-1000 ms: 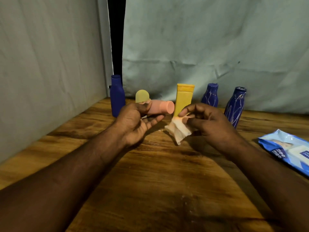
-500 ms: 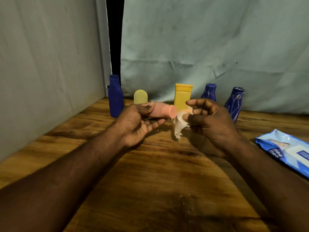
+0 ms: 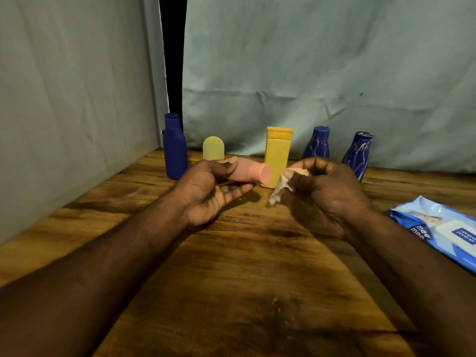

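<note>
Matt pink bottle (image 3: 251, 172), crumpled wipe (image 3: 282, 185); grainy wooden table (image 3: 231, 279)

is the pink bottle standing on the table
No, the left hand holds the pink bottle on its side, lifted off the table.

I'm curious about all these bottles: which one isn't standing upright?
The pink bottle: the left hand holds it sideways, while the yellow bottle and three blue bottles stand upright behind.
</note>
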